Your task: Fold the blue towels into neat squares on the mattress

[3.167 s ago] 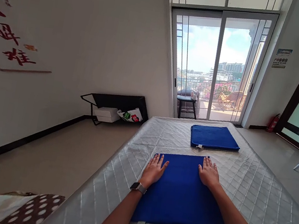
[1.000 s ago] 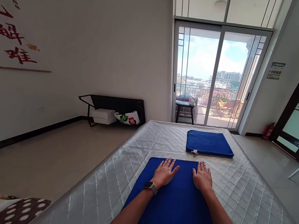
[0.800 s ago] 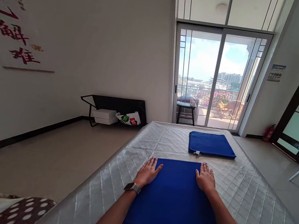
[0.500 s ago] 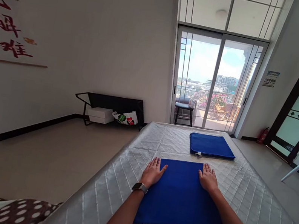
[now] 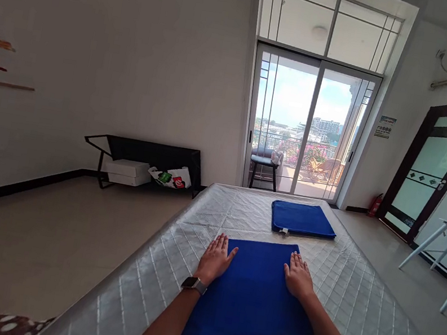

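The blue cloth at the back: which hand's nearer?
Right. The right hand is in front of the back cloth; the left hand is farther off, to the left.

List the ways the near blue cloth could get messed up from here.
1. The left hand and right hand lie at opposite side edges of the near blue cloth; uneven pressure might skew or wrinkle it.
2. The quilted mattress looks shiny, so the cloth may slide on it.
3. The wristwatch sits close to the cloth's left edge and might snag it.
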Demonstrator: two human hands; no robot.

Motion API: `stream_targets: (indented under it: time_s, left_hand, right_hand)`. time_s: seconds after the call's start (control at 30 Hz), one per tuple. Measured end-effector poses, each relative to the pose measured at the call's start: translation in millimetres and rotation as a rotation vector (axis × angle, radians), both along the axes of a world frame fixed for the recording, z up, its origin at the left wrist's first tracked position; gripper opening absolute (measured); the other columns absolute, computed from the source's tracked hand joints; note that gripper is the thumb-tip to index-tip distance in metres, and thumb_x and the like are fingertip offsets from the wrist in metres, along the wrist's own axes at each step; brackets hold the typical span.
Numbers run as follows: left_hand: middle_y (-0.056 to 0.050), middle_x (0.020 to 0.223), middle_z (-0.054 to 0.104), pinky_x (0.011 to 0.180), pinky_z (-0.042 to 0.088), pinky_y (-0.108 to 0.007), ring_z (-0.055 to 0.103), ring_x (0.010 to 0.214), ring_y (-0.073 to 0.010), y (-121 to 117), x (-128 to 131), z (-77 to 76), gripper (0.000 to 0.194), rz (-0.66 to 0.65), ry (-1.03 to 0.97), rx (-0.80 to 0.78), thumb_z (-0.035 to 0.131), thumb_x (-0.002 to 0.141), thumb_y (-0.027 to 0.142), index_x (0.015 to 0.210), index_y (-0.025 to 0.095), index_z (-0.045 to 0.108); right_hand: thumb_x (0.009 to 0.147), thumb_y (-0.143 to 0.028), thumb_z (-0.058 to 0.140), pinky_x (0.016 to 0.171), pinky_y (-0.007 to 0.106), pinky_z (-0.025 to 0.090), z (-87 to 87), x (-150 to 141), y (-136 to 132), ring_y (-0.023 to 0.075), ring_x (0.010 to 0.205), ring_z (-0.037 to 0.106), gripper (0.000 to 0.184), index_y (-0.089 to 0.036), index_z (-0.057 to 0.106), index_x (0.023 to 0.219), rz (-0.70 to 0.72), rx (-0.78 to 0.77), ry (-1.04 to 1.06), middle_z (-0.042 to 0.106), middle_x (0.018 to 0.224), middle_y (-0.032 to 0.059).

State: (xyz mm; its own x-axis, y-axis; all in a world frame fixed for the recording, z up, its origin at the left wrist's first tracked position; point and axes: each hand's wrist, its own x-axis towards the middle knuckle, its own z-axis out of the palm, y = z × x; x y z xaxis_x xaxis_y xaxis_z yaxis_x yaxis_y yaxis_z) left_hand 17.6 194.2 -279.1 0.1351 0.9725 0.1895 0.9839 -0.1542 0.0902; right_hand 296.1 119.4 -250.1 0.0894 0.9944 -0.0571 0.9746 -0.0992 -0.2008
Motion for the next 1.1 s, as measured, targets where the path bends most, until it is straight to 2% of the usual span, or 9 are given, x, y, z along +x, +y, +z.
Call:
stream_targets:
  time_s: [0.1,0.27,0.33,0.4,0.53,0.73,0.83,0.93,1.1]
  left_hand:
    - [-0.018,0.158,0.038,0.122,0.026,-0.042,0.031,0.149,-0.0278,-15.9,38.5,8.3,0.075,-0.125,0.000,0.005,0.018,0.100,0.055,0.151,0.004,0.038]
    - [-0.015,0.158,0.038,0.123,0.026,-0.043,0.029,0.149,-0.0257,-41.7,137.9,9.7,0.069,-0.428,-0.071,0.013,0.014,0.102,0.048,0.152,0.008,0.039]
    - [-0.015,0.157,0.038,0.122,0.027,-0.044,0.030,0.149,-0.0258,-46.3,163.6,6.8,0.067,-0.452,-0.077,-0.024,0.013,0.103,0.045,0.152,0.008,0.038]
    - [-0.015,0.157,0.039,0.123,0.026,-0.044,0.029,0.149,-0.0257,-48.7,172.5,3.6,0.067,-0.428,-0.073,-0.063,0.013,0.103,0.045,0.152,0.008,0.038]
    - [-0.013,0.159,0.036,0.123,0.024,-0.043,0.027,0.150,-0.0251,-50.6,142.4,0.1,0.072,-0.340,-0.066,-0.083,0.012,0.101,0.054,0.153,0.010,0.038]
    - [-0.017,0.160,0.032,0.123,0.023,-0.047,0.026,0.150,-0.0289,-49.7,29.3,-6.8,0.083,-0.049,-0.008,-0.099,0.012,0.098,0.064,0.153,0.007,0.036]
    - [-0.018,0.159,0.035,0.122,0.024,-0.046,0.028,0.150,-0.0295,-52.7,-12.9,-13.0,0.083,0.050,-0.004,-0.083,0.012,0.098,0.064,0.153,0.006,0.036]
    - [-0.020,0.159,0.034,0.123,0.024,-0.042,0.026,0.150,-0.0287,-56.3,-26.1,-16.3,0.085,0.068,-0.006,-0.084,0.011,0.099,0.063,0.152,0.002,0.034]
    - [-0.021,0.159,0.031,0.123,0.023,-0.043,0.026,0.150,-0.0295,-58.1,-20.3,-16.7,0.087,0.074,-0.023,-0.080,0.011,0.099,0.063,0.151,-0.003,0.033]
  right_hand:
    - [0.102,-0.037,0.021,0.123,0.036,0.010,0.8,-0.9,-0.1,0.0180,0.153,0.011,0.064,-0.006,0.021,0.158,0.002,-0.002,-0.007,0.021,0.164,0.0113]
    - [0.101,-0.032,0.023,0.122,0.036,0.011,-3.4,1.8,-0.1,0.0182,0.153,0.010,0.063,-0.005,0.022,0.158,0.022,0.016,-0.007,0.023,0.163,0.0131]
    - [0.100,-0.029,0.024,0.122,0.036,0.012,-6.0,3.4,0.4,0.0179,0.153,0.010,0.062,-0.007,0.022,0.158,0.040,0.016,-0.012,0.022,0.164,0.0118]
    - [0.100,-0.030,0.025,0.122,0.036,0.012,-7.2,4.0,1.2,0.0177,0.153,0.010,0.062,-0.007,0.022,0.158,0.044,0.010,-0.008,0.021,0.164,0.0113]
    - [0.102,-0.036,0.020,0.122,0.038,0.011,-4.5,1.8,1.8,0.0182,0.153,0.011,0.063,-0.006,0.023,0.158,0.022,0.008,0.008,0.023,0.164,0.0127]
    - [0.102,-0.037,0.018,0.123,0.037,0.008,1.8,-0.3,-0.3,0.0176,0.153,0.009,0.064,-0.006,0.020,0.158,0.007,-0.013,0.030,0.018,0.165,0.0102]
    - [0.102,-0.037,0.018,0.123,0.036,0.007,3.2,-0.3,-1.2,0.0169,0.153,0.009,0.064,-0.007,0.019,0.158,0.001,-0.020,0.029,0.018,0.165,0.0094]
    - [0.102,-0.036,0.020,0.123,0.036,0.007,4.3,-1.1,-1.2,0.0171,0.153,0.009,0.063,-0.005,0.019,0.158,-0.003,-0.014,0.017,0.018,0.165,0.0102]
    - [0.103,-0.034,0.019,0.123,0.036,0.008,10.2,-2.3,-4.7,0.0180,0.153,0.010,0.063,-0.004,0.020,0.158,-0.006,-0.034,-0.017,0.018,0.165,0.0115]
